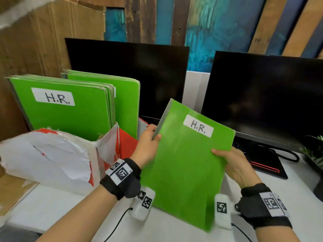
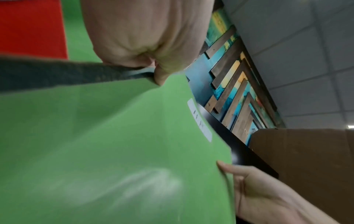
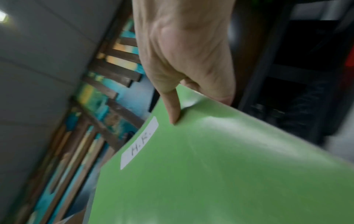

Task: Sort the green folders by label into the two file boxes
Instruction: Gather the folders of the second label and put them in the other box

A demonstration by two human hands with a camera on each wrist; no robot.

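Note:
I hold a green folder (image 1: 187,165) with a white label reading H.R. upright and tilted over the desk. My left hand (image 1: 148,145) grips its left edge with the thumb on the front. My right hand (image 1: 232,163) pinches its right edge, thumb on the front. The folder (image 2: 114,151) fills the left wrist view, and in the right wrist view my thumb presses the folder (image 3: 229,174) near its label. To the left, a torn white and red file box (image 1: 52,159) holds several green folders (image 1: 66,110), the front one labelled H.R. A second box (image 1: 127,142) behind it holds more green folders (image 1: 127,102).
Two dark monitors (image 1: 132,75) (image 1: 265,98) stand behind the folder. A black laptop (image 1: 262,161) with a red stripe and a cable lie at the right, and a plant (image 1: 312,154) is at the right edge. Cardboard (image 1: 35,41) lines the left wall.

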